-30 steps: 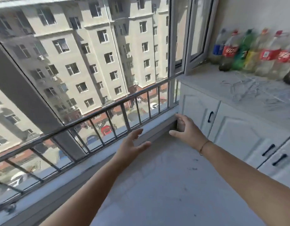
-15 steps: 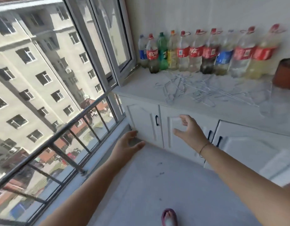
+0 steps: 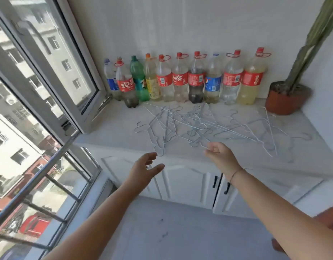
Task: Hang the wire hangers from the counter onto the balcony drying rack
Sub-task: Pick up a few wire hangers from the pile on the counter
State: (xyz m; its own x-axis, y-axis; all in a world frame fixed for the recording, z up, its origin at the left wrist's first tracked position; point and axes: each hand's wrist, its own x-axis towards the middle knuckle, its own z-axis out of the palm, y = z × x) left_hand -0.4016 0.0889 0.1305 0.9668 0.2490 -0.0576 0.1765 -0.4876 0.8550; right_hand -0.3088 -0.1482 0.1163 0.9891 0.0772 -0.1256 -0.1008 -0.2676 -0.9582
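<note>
The hangers (image 3: 199,126) lie in a loose tangled pile on the middle of the table (image 3: 113,136), hooks pointing all ways, none lifted.

The right hand (image 3: 220,156) is over the table's front edge, at the near side of the pile. Its grip is loosely curled beside the nearest wire; I cannot tell whether it has hold of that wire. A thin bracelet (image 3: 235,174) circles the wrist.

The left hand (image 3: 143,169) is just below the table's front edge, before a cupboard door (image 3: 186,182), its grip apart with fingers spread, holding nothing.

A row of bottles (image 3: 180,81) stands along the back of the table against the wall. A potted plant (image 3: 285,100) stands at the back right of the table. An open window (image 3: 55,59) is at the table's left end.
</note>
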